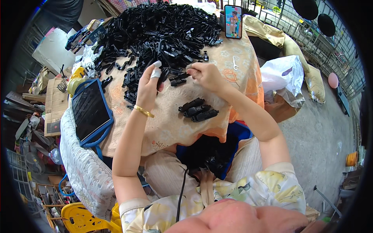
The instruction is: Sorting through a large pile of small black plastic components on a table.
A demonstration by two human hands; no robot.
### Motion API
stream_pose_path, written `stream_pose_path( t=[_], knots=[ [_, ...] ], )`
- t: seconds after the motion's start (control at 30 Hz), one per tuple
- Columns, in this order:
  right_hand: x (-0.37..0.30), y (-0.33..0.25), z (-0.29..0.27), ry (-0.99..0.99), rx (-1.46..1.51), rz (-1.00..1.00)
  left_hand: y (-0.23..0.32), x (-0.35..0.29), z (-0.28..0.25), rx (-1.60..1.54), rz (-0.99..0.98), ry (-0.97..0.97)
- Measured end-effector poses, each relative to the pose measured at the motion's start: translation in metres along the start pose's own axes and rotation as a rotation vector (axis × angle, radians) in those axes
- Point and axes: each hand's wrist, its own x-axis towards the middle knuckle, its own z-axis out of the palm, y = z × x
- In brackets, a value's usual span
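A large heap of small black plastic parts [155, 29] covers the far side of a table with a peach floral cloth [165, 126]. My left hand [149, 87], with white wrapping on its fingers and a gold bangle at the wrist, is closed at the near edge of the heap; dark parts behind it hide what it grips. To its right, my right hand [208, 77] is pinched closed; anything between its fingertips is too small to make out. A few loose black parts [178, 79] lie between the hands. Nearer me, several longer black pieces [198, 110] rest side by side.
A phone [233, 22] stands upright at the far right of the table. On the left leans a blue-framed tablet [93, 112]. Below the table edge, a blue bin [243, 134] sits between my knees. A white plastic bag [283, 75] is at the right, a yellow chair [81, 219] lower left.
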Motion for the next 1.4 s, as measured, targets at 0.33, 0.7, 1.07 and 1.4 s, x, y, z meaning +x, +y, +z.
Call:
stream_pose_path(
  t=[0.33, 0.7, 1.07, 1.4],
  knots=[
    [-0.004, -0.044, -0.019, -0.095, 0.493, 0.155, -0.005, -0.011, 0.001, -0.33, -0.163, -0.332],
    [-0.014, -0.053, -0.018, -0.018, -0.058, -0.295, -0.009, -0.018, 0.011, 0.22, 0.023, -0.381],
    [-0.007, -0.053, -0.033, -0.05, -0.07, -0.287, 0.004, -0.027, 0.013, 0.69, 0.472, -0.279],
    [-0.015, -0.055, -0.043, -0.277, -0.022, -0.12, -0.001, -0.033, 0.014, 0.802, 0.636, -0.314]
  ],
)
